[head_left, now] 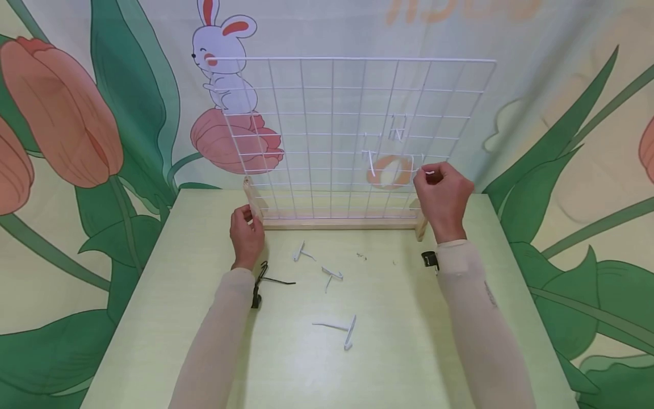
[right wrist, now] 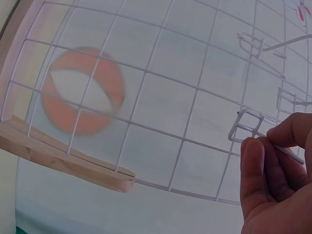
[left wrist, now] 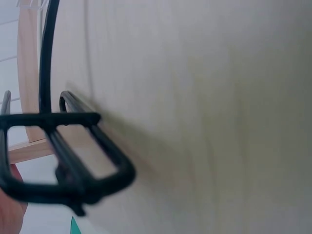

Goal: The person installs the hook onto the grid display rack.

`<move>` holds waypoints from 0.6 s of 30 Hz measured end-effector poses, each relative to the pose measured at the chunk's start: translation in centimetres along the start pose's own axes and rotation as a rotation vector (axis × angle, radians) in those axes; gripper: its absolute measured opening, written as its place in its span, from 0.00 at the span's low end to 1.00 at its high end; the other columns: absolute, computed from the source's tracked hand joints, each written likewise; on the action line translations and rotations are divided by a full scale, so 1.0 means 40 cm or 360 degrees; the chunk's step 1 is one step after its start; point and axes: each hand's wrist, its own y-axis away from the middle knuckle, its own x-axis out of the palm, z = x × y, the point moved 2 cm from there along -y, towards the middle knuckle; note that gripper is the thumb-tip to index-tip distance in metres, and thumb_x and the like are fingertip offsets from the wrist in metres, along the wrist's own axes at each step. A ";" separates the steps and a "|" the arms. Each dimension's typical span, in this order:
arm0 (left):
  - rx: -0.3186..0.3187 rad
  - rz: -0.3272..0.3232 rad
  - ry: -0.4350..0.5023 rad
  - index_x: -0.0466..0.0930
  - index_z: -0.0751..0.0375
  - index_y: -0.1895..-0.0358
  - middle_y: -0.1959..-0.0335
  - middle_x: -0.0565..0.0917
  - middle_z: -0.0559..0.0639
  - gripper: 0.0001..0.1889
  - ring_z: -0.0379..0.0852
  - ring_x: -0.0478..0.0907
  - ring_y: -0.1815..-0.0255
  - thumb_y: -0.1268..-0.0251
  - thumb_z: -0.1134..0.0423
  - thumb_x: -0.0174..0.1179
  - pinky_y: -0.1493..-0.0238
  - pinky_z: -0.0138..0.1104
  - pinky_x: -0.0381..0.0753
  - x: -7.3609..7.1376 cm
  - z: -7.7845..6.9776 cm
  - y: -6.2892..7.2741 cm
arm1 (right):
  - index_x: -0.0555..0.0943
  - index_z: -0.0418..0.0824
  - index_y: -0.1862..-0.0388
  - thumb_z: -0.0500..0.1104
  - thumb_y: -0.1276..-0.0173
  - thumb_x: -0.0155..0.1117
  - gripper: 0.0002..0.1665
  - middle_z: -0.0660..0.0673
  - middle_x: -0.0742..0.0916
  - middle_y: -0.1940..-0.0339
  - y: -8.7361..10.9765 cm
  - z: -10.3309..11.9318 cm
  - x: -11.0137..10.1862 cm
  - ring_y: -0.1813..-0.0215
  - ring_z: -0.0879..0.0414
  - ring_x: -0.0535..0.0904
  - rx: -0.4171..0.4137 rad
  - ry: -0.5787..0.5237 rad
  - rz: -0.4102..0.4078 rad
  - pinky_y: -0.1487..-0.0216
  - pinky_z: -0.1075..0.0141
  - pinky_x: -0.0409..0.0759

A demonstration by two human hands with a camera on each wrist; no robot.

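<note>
A white wire grid panel (head_left: 317, 125) stands upright in a wooden base (head_left: 337, 224). My right hand (head_left: 445, 193) is at the panel's lower right side, pinching a white wire hook (right wrist: 249, 122) between thumb and fingers. That hook's square back overlaps the grid wires in the right wrist view. Two more white hooks hang close by, an upper one (head_left: 397, 133) and a lower one (head_left: 370, 162). At the base's left end, my left hand (head_left: 247, 236) grips the wooden foot (head_left: 252, 199) with curled fingers. A black wire hook (left wrist: 68, 161) looms large before the left wrist camera.
Three loose white hooks lie on the pale table (head_left: 398, 352): one near the base (head_left: 302, 253), one in the middle (head_left: 333, 275) and one closer to me (head_left: 349, 332). Small bits (head_left: 361, 257) lie near the base. Behind hangs a printed cloth (head_left: 143, 74).
</note>
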 end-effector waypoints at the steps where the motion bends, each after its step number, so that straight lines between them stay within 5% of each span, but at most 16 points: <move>1: 0.0002 0.0002 0.0004 0.70 0.63 0.33 0.38 0.77 0.62 0.17 0.56 0.79 0.34 0.18 0.63 0.53 0.34 0.48 0.84 -0.001 0.000 0.000 | 0.89 0.35 0.58 0.46 0.27 0.66 0.14 0.37 0.92 0.66 -0.003 -0.002 0.004 0.65 0.46 0.87 0.0010 -0.0006 -0.0007 0.64 0.68 0.75; 18: 0.0023 0.0008 0.0004 0.72 0.63 0.34 0.39 0.78 0.62 0.17 0.58 0.81 0.36 0.19 0.62 0.53 0.36 0.50 0.85 -0.001 0.015 -0.007 | 0.90 0.37 0.55 0.47 0.27 0.67 0.14 0.39 0.93 0.61 -0.019 -0.014 0.058 0.62 0.49 0.87 0.0318 -0.0025 -0.0088 0.62 0.68 0.79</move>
